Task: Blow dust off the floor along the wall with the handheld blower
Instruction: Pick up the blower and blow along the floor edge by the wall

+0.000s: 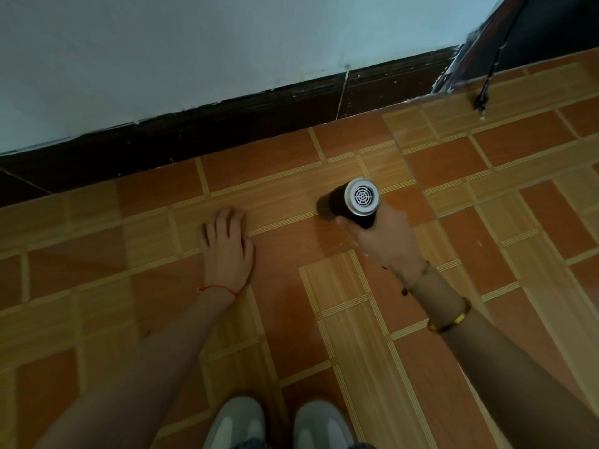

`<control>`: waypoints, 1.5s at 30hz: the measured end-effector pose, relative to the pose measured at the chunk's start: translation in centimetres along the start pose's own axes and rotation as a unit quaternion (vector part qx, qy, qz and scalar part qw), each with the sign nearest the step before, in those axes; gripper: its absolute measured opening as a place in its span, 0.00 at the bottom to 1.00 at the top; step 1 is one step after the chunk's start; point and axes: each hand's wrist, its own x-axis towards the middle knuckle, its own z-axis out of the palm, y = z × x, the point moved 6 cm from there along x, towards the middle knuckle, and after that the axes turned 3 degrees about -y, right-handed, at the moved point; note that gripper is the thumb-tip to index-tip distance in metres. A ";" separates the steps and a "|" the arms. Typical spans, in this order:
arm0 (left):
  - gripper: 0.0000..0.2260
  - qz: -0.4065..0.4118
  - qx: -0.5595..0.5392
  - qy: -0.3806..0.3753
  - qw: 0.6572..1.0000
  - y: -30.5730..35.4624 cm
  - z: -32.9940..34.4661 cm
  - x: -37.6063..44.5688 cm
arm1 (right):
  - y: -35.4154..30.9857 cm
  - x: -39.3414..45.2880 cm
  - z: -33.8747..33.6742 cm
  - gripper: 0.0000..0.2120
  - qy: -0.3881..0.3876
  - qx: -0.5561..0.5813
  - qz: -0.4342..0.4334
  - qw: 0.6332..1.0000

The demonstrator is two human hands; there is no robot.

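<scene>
My right hand grips the handheld blower, a short black barrel with a silver grilled rear cap facing the camera. Its nozzle points down and left at the orange tiled floor, a short way out from the dark skirting at the foot of the pale wall. My left hand lies flat, palm down, on the tiles to the left of the blower, fingers spread toward the wall. A red thread circles the left wrist and bracelets the right.
Two grey-white shoes show at the bottom edge between my arms. At the top right a dark object wrapped in shiny plastic stands against the wall, with a black cord hanging to the floor.
</scene>
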 end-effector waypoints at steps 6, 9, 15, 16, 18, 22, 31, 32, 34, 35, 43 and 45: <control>0.20 -0.030 0.007 -0.001 1.000 -1.9 -1.1 -1.2 | -3.4 -1.9 4.7 0.25 -0.139 0.014 -0.039 0.989; 0.19 -0.040 0.008 0.000 0.999 -3.0 -1.7 -1.8 | -4.9 -2.3 6.1 0.27 -0.153 0.011 -0.062 0.986; 0.19 -0.050 0.007 0.011 0.999 -5.0 -2.5 -3.2 | -5.6 -1.3 5.5 0.31 -0.069 -0.049 -0.070 0.994; 0.18 -0.052 0.008 0.014 0.999 -5.3 -2.6 -3.5 | -5.6 -1.2 5.2 0.32 -0.056 -0.053 -0.069 0.995; 0.18 -0.055 0.014 0.019 0.998 -5.8 -2.9 -3.9 | -5.6 -1.0 4.7 0.32 -0.040 -0.059 -0.064 0.995; 0.17 -0.065 0.027 0.036 0.997 -6.9 -3.6 -4.9 | -5.8 -1.5 5.2 0.31 -0.058 -0.049 -0.068 0.995; 0.18 -0.110 0.045 0.025 0.993 -9.7 -4.6 -6.8 | -9.1 -4.1 11.1 0.25 -0.201 -0.060 -0.160 0.965; 0.18 -0.114 0.046 0.024 0.992 -9.9 -4.7 -7.0 | -9.4 -3.9 11.3 0.25 -0.203 -0.063 -0.162 0.964; 0.18 -0.124 0.049 0.022 0.991 -10.5 -4.8 -7.3 | -9.8 -3.2 11.5 0.27 -0.195 -0.059 -0.154 0.967; 0.18 -0.132 0.051 0.022 0.990 -10.8 -4.9 -7.6 | -9.9 -2.7 11.4 0.27 -0.187 -0.047 -0.147 0.970; 0.20 -0.184 0.068 0.020 0.980 -13.3 -5.7 -9.7 | -11.6 1.1 11.3 0.26 -0.069 -0.049 -0.144 0.986; 0.21 -0.194 0.066 0.022 0.979 -13.8 -5.8 -10.1 | -12.3 1.5 12.1 0.27 -0.059 -0.055 -0.151 0.985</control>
